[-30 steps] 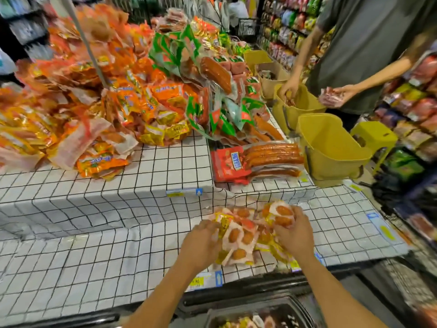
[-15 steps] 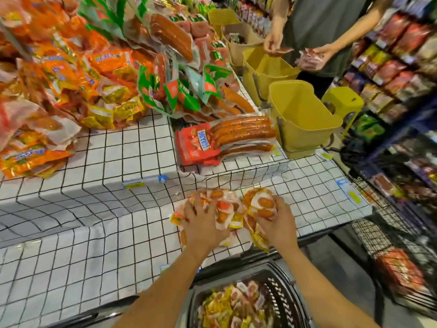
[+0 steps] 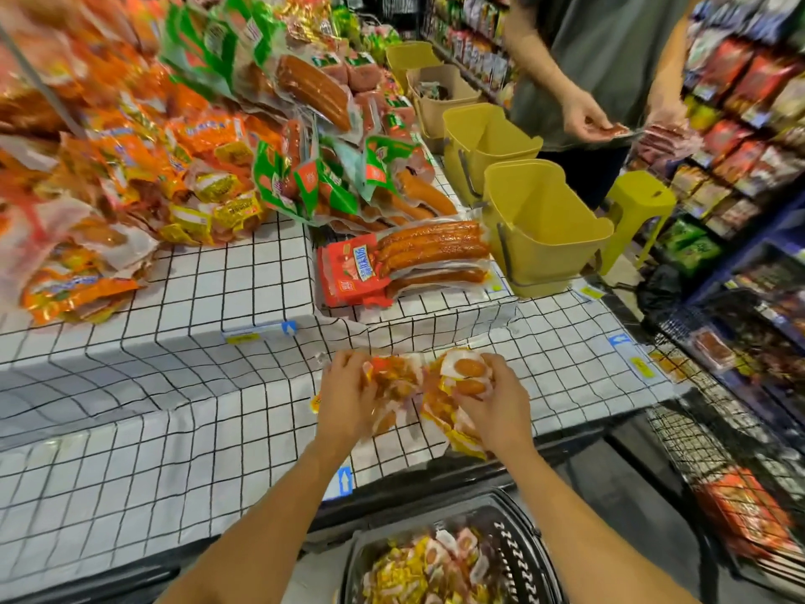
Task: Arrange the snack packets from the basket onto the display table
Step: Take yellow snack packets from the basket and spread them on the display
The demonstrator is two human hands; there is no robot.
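1. The left hand [image 3: 348,396] lies on the left part of the snack packets [image 3: 466,368]. Its fingers bend over their far edge and grip them, where half a second ago they were spread flat on top. Blur hides the finer detail.
2. The right hand [image 3: 494,405] still curls round the right part of the pile, its fingertips at a clear packet with two orange pieces inside.
3. The pile stays where it was, on the lower tier of the display table [image 3: 174,451], just in front of the step and below the red sausage pack [image 3: 370,272].
4. The two halves of the pile now sit slightly apart, with a narrow gap between the hands.
5. The basket [image 3: 516,555] is below the table edge, between the forearms, with more packets inside.
6. Beyond the yellow bins [image 3: 549,237], another person [image 3: 610,58] now holds a packet with both hands apart, no longer over a bin.
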